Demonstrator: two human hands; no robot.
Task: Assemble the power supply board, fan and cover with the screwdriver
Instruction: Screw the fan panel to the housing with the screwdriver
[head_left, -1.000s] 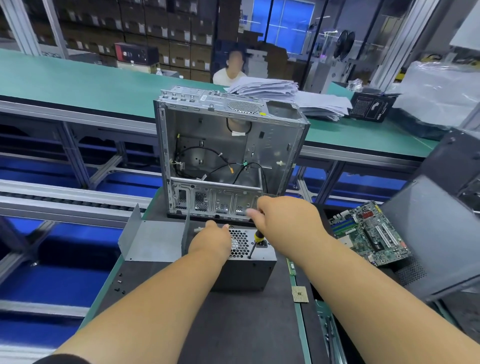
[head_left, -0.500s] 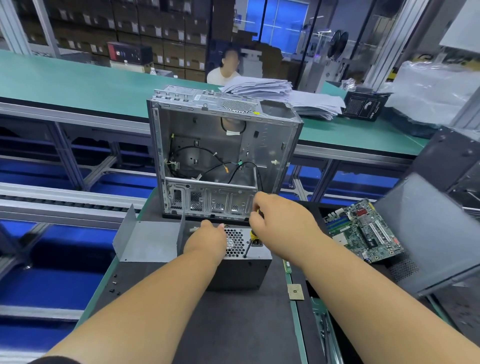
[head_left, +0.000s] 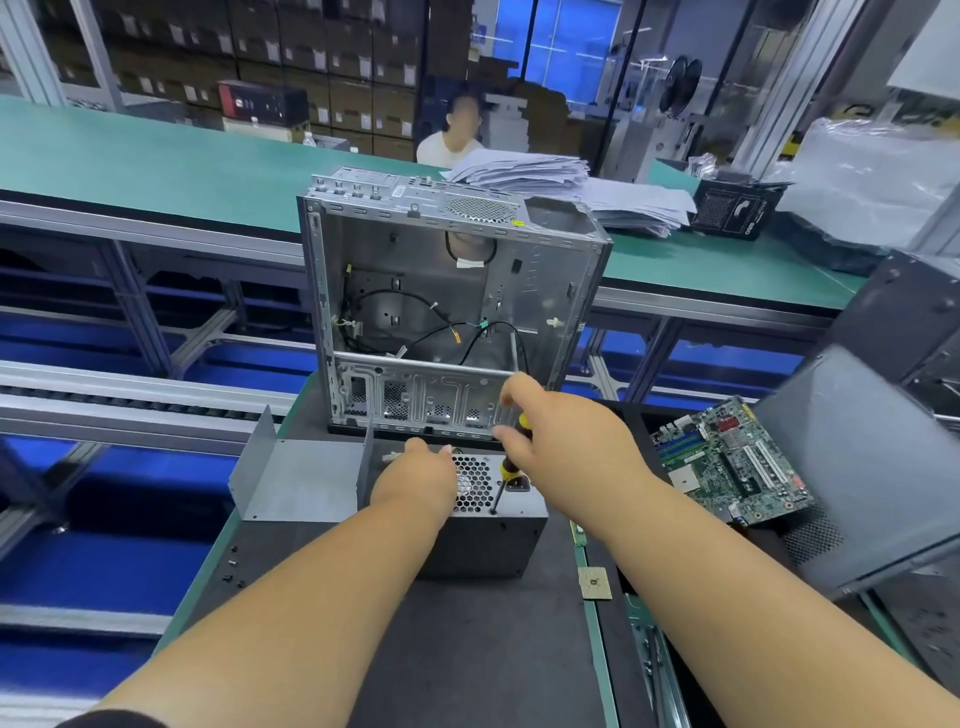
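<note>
The right hand (head_left: 561, 441) grips the screwdriver (head_left: 508, 470), tip down on the power supply (head_left: 483, 540)'s near-right corner; the left hand (head_left: 415, 480) presses nearby.

The power supply box (head_left: 483, 540) stands on the mat (head_left: 467, 649), near the person. Directly behind it stands the open computer case (head_left: 447, 312). At the left of the box, touching it, lies a bent metal cover (head_left: 296, 483). The left hand (head_left: 415, 480) rests on top of the box. The right hand (head_left: 561, 441) is above the box's right part and holds the screwdriver (head_left: 506, 475), whose tip meets the top. At the right lies a circuit board (head_left: 727, 462), and further right a leaning side panel (head_left: 857, 467). Behind the case, on the far table (head_left: 156, 161), lies a pile of papers (head_left: 571, 192).
</note>
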